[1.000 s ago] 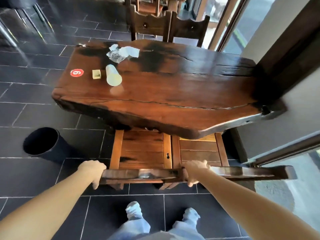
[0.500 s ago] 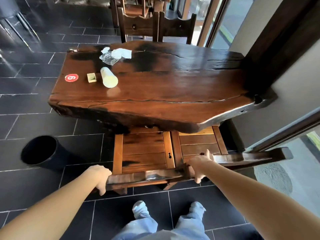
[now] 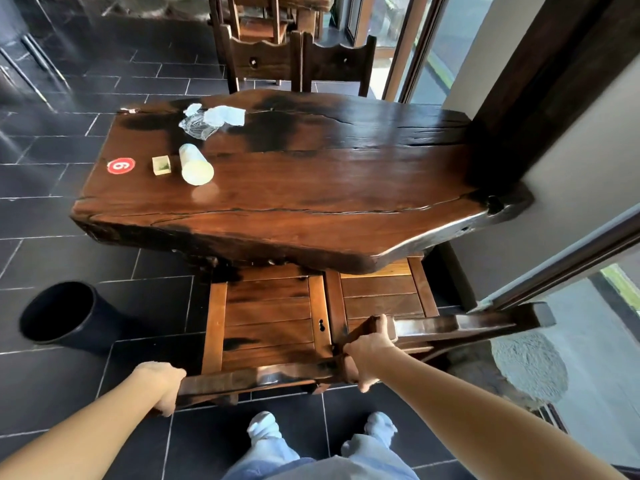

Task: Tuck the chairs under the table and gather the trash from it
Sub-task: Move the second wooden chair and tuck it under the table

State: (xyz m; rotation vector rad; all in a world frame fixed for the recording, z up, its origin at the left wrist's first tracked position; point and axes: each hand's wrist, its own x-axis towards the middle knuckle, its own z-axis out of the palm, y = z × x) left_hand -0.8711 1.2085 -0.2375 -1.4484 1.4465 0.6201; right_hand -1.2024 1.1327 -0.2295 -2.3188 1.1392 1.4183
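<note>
Two wooden chairs stand side by side at the near edge of the dark slab table (image 3: 311, 216), seats partly under it. My left hand (image 3: 161, 382) grips the left end of the left chair's backrest (image 3: 256, 377). My right hand (image 3: 369, 351) grips where that backrest meets the right chair's backrest (image 3: 460, 325). On the table's far left lie a pale plastic cup on its side (image 3: 195, 164), a small yellowish box (image 3: 161, 165), crumpled clear plastic (image 3: 197, 125) and a white napkin (image 3: 225, 115).
A black bin (image 3: 60, 315) stands on the tiled floor to the left. Two more chairs (image 3: 298, 62) sit at the table's far side. A wall and dark post (image 3: 540, 81) close off the right. A red number disc (image 3: 120, 165) lies on the table.
Both chairs have come back out from under the table and more of their seats shows. The view has tilted, and my right hand now sits higher than my left.
</note>
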